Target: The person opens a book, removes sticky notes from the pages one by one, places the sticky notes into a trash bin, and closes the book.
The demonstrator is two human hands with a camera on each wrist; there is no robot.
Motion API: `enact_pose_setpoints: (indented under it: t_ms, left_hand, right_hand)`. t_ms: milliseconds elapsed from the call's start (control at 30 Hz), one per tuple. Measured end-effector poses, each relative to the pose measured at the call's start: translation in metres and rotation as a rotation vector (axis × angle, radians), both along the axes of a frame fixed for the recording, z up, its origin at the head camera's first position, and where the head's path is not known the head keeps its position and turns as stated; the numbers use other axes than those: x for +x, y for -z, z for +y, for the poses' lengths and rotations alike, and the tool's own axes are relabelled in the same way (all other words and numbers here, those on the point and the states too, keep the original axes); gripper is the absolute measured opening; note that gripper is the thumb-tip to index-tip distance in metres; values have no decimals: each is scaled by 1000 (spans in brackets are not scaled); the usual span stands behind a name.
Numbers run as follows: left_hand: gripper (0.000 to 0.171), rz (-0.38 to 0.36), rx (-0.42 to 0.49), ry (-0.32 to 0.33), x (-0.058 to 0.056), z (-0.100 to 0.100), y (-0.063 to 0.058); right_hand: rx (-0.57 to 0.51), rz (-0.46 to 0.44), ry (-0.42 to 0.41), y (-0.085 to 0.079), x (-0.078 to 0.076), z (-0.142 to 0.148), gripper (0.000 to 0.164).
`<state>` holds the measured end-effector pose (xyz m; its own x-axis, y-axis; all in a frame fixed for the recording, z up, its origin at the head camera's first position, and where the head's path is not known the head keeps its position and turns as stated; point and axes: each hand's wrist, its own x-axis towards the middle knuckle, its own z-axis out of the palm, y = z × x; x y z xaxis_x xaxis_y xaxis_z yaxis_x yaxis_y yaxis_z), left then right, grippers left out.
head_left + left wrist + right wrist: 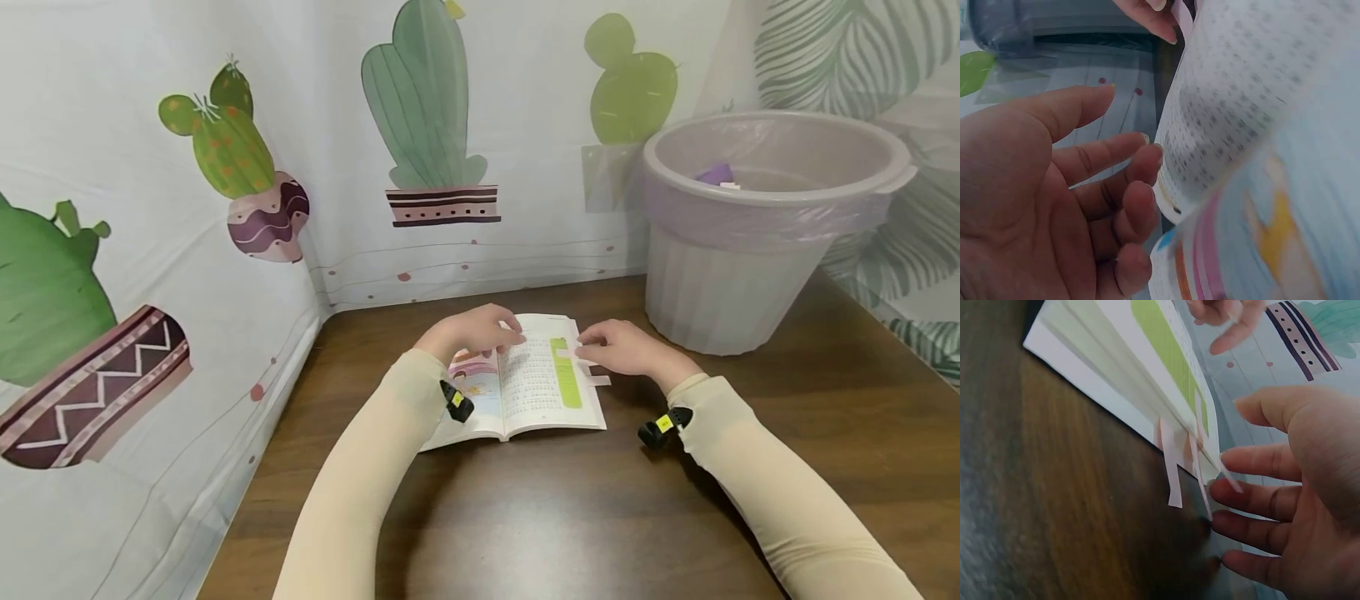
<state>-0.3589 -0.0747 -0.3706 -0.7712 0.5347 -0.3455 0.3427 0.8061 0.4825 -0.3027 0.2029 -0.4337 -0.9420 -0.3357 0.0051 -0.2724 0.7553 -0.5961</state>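
An open book (pixel 528 392) lies on the brown table, with a coloured picture on its left page and printed lines beside a green strip on its right page. Above the book's upper middle is my left hand (pixel 480 329), its fingers loosely bent and nothing in them. My right hand (pixel 618 348) is at the book's right edge, thumb apart from the fingers. Pale pink paper tabs (pixel 1172 472) stick out from that edge, some right at the right fingertips. In the left wrist view the left fingertips (pixel 1147 159) are right at the page edges.
A large light-coloured bin (pixel 720 283) with a plastic liner stands at the back right, a purple item (pixel 716 175) inside it. Behind the table (pixel 525 517) hangs a white cloth (pixel 540 250) printed with cacti. A black wrist camera (pixel 654 432) is strapped on each sleeve.
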Motion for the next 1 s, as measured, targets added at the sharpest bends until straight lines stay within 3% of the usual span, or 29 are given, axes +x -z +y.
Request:
enact_pose_setpoints:
  t_ms: [233,500,733,1000]
  left_hand:
    - [28,-18,8,-60,-9,29,0]
    - [25,-81,82,-79,-15,58,16]
    - [19,-59,75,-83,-17,71,33]
    - [17,-13,72,-76,-14,81,45]
  right_hand:
    - [18,5,53,1,-6,-5,32]
    - [4,1,83,3,-11,-2,21]
    - [10,11,74,10,-15,4,11]
    - [10,6,87,8,-11,12,13]
